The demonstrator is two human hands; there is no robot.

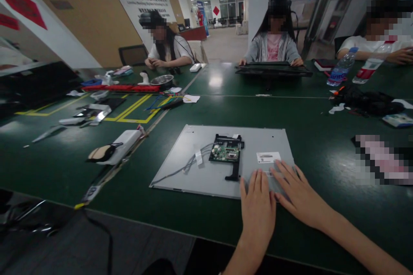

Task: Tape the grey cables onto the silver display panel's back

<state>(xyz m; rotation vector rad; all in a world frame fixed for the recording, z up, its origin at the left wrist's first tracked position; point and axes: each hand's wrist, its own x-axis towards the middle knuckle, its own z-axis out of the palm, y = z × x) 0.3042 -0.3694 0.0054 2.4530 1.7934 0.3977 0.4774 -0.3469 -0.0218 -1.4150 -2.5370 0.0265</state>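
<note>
A flat grey display panel lies on the green table in front of me, its back side up. A green circuit board sits on it in a black plastic bracket. Grey cables run from the board to the panel's near left corner, with a piece of white tape across them. My left hand lies flat over the panel's near edge, fingers straight. Beside it my right hand rests with fingers spread over the near right corner, just below a white label.
A white power strip with a coiled cord lies to the left. Tools and wires lie beyond it. Across the table, a person holds a black panel. Two bottles and a black bundle are at the right.
</note>
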